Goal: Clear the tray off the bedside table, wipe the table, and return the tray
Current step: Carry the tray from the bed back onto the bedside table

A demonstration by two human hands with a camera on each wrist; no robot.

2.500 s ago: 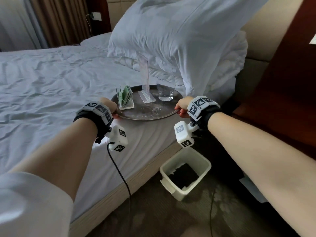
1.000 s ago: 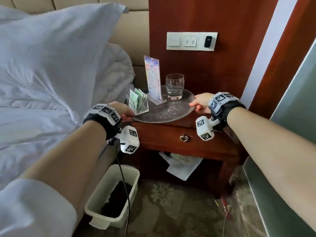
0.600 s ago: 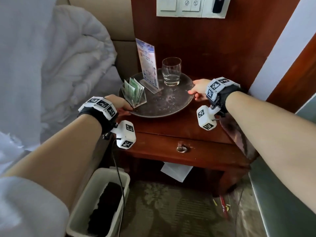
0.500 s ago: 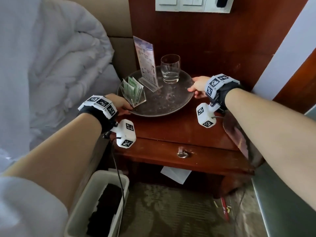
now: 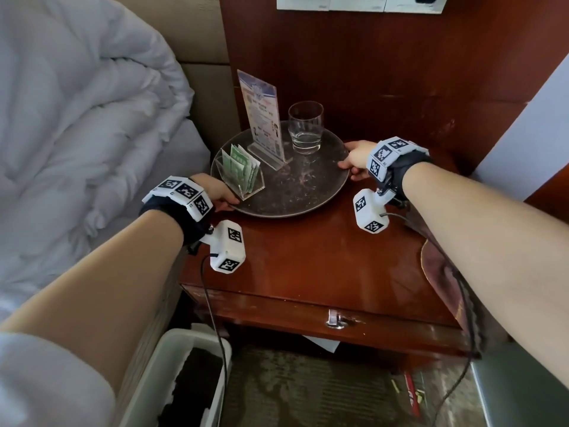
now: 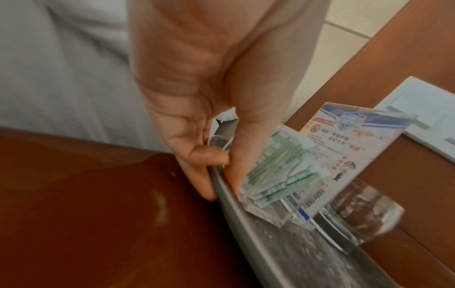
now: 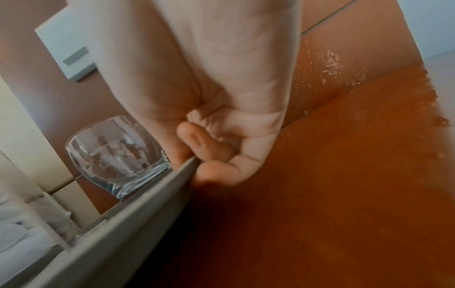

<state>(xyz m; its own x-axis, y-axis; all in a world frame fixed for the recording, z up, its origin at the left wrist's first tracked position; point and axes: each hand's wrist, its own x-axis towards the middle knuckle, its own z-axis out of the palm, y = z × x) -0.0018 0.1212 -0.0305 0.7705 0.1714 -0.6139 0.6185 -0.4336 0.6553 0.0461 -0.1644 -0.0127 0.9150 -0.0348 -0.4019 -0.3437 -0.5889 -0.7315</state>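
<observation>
A round grey metal tray (image 5: 295, 195) sits at the back left of the red-brown bedside table (image 5: 323, 263). It carries a clear holder of green sachets (image 5: 241, 172), an upright acrylic sign (image 5: 261, 118) and a drinking glass (image 5: 305, 127). My left hand (image 5: 215, 192) pinches the tray's near-left rim (image 6: 221, 187), thumb on top and fingers under. My right hand (image 5: 354, 158) grips the right rim (image 7: 172, 175) with curled fingers, close to the glass (image 7: 115, 154).
The bed with a white duvet (image 5: 77, 134) lies to the left. A white bin (image 5: 178, 380) stands on the carpet below the table's left corner. The table has a drawer with a metal pull (image 5: 335, 318). A wooden wall panel with a switch plate (image 5: 360, 1) rises behind.
The tray has gone from the bed to the bedside table, carried in both hands. In the last half second it has settled at the back left of the tabletop, both hands staying on its rim.
</observation>
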